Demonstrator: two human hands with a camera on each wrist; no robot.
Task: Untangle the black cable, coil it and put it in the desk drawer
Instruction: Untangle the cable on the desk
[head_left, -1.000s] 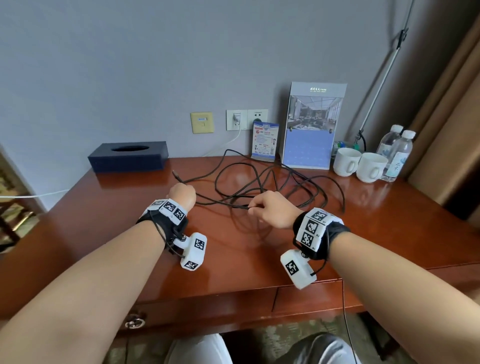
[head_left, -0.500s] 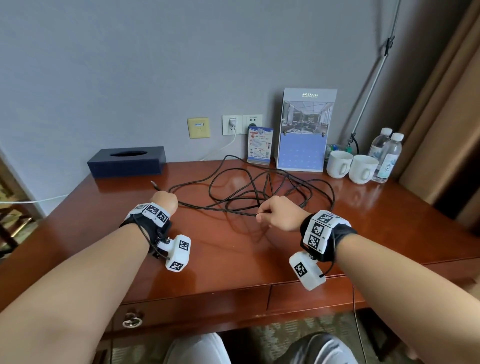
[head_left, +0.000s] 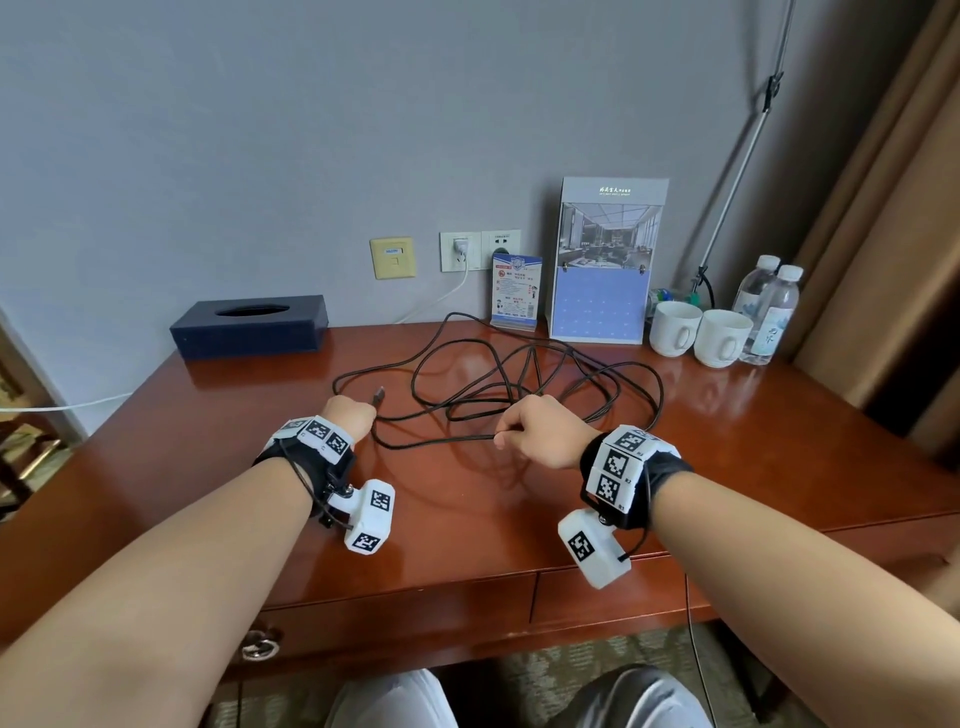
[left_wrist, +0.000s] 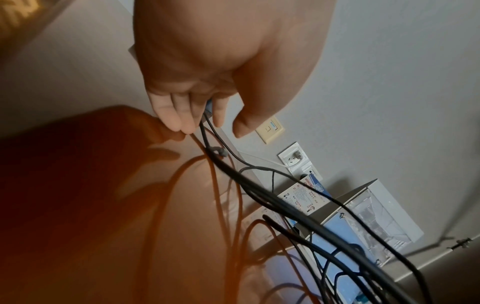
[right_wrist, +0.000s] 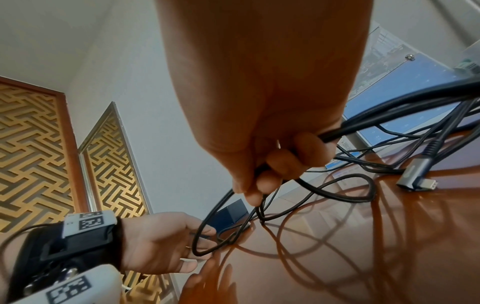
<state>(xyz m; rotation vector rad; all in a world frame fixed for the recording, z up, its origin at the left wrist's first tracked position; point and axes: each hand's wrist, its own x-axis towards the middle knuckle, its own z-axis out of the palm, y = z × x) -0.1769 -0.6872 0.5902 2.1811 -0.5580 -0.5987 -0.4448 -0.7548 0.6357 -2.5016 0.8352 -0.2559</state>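
**Untangling in progress: black cable, one end in hand**

Gathering the near run of the black cable (head_left: 511, 387), the person is working with both hands low over the wooden surface (head_left: 467, 519).

- Left hand (head_left: 349, 415): its fingers (left_wrist: 179, 115) are pinching the cable close to one plug end (head_left: 378, 396), which is poking out just beyond the knuckles. A second earlier this hand was sitting further in toward the tangle; it is now drawn out to the left, and the strand between the two hands is lying in a longer, looser curve.
- Right hand (head_left: 540, 431): fingers (right_wrist: 285, 162) are curled round several strands at once, gripping them just above the surface.
- Cable body: the bulk is sprawling in crossed loops on the surface between the hands and the calendar stand (head_left: 605, 270). The other plug (right_wrist: 415, 174) is lying free on the surface beside the right hand.
- Desk drawer (head_left: 395, 618): closed, below the front edge.

Assessment: one end is being isolated, which looks like the start of feeding it back through the crossings. Coiling and stowing are not yet begun. Gripping many strands together may be tightening a knot rather than freeing it.
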